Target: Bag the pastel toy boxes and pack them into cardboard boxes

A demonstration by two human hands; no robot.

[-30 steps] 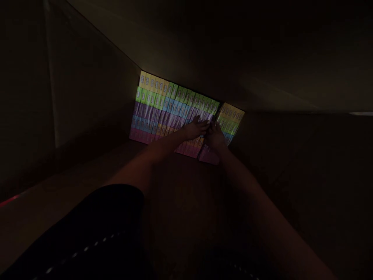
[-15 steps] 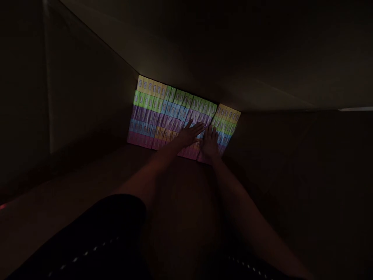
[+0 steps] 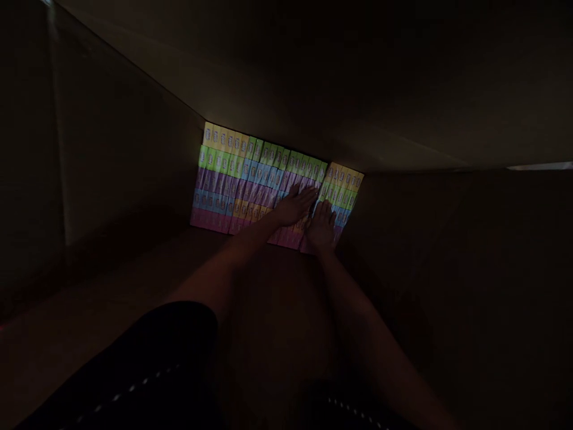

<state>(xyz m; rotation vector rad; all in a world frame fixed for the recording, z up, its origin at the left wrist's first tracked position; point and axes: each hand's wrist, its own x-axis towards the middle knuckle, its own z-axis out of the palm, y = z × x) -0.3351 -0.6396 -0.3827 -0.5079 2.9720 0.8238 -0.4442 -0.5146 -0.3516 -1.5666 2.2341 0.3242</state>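
Small coloured packets (image 3: 259,173) stand tightly in rows at the far end of a dark cardboard box, in bands of yellow, green, blue, purple, orange and pink. My left hand (image 3: 294,206) lies on the packets right of the middle, its fingers stretched out to the right. Just beside it, my right hand (image 3: 321,228) rests against the packets near the right-hand group, fingers pointing up and away. Both palms face the packets, and neither hand grips anything. The hands cover part of the lower rows.
Dark cardboard walls enclose the packets: a left wall (image 3: 120,143), an upper wall (image 3: 286,77) and a right wall (image 3: 447,239). Brown cardboard (image 3: 273,298) lies between my forearms. A thin strip of light (image 3: 539,166) shows at the far right.
The view has shifted slightly, so the packets sit a little lower and further left. Both hands stay on the packets; my right hand appears slightly lower against them.
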